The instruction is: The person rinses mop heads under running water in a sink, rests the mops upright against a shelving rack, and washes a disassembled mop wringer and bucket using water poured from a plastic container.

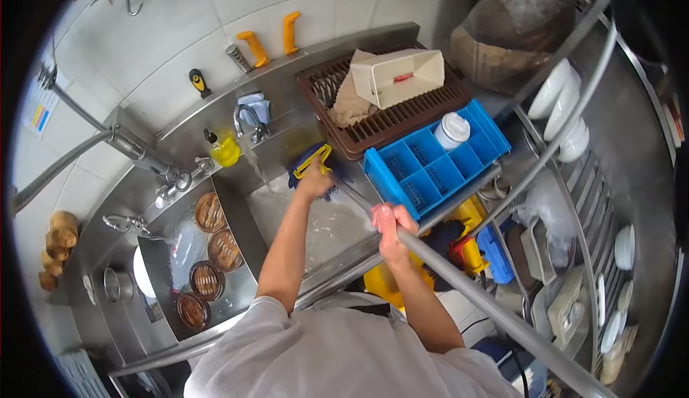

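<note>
A mop lies across the sink's front edge, its yellow clamp (313, 158) and dark blue strands inside the middle basin (269, 215). My left hand (314, 181) reaches into the basin, its fingers closed at the yellow clamp. Farther down, my right hand (394, 230) is wrapped around the grey mop handle (474, 287), which slants toward the lower right. Water runs from the tap (250, 119) into the basin, where shallow cloudy water covers the bottom.
Round woven baskets (224, 249) sit in the left basin. A blue divided tray (438, 161) with a white lidded cup (452, 131) and a brown rack (387, 129) stand right of the sink. Shelves with dishes (563, 107) line the right. Yellow plastic (387, 283) shows below.
</note>
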Tool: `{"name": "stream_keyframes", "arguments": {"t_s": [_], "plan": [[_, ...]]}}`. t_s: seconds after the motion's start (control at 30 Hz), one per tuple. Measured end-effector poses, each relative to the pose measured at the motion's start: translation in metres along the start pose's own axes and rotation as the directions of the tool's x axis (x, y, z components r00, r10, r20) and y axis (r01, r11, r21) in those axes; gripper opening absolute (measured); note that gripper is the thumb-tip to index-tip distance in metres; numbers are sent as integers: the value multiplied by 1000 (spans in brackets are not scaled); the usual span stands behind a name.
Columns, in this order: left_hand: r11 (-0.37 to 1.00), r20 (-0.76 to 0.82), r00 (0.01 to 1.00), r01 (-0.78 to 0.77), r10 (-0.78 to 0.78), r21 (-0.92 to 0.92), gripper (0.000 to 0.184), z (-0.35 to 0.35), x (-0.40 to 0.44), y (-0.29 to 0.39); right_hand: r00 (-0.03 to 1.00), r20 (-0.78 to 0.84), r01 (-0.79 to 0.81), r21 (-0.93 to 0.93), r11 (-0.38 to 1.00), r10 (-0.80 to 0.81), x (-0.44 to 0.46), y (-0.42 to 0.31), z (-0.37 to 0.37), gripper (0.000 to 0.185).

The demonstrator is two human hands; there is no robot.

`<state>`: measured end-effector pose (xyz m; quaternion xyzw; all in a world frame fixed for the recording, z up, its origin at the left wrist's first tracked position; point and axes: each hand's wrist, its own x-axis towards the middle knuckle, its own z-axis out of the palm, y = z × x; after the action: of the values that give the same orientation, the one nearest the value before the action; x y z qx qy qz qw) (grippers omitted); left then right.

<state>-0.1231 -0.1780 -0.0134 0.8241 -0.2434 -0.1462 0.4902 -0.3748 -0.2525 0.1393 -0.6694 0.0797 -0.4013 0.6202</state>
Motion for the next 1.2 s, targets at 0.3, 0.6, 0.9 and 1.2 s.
{"name": "stream_keyframes", "arguments": {"t_s": [0.3, 0.6, 0.9, 1.2], "plan": [[49, -305, 696, -363, -650, -931, 28, -101, 135, -19, 998, -5, 59, 77, 995, -59, -10, 13, -15, 22], [192, -416, 572, -412, -707, -891, 30, -101, 136, -23, 999, -15, 38, 102, 994, -37, -11, 12, -33, 21], [414, -484, 248, -287, -839, -864, 30, -52, 113, -18, 992, 58, 115, 2, 993, -115, 10, 3, -14, 24], [74, -221, 441, -327, -870, -942, 33, -49, 121, -59, 998, 31, 59, 66, 996, -61, 4, 16, -29, 23]]}}
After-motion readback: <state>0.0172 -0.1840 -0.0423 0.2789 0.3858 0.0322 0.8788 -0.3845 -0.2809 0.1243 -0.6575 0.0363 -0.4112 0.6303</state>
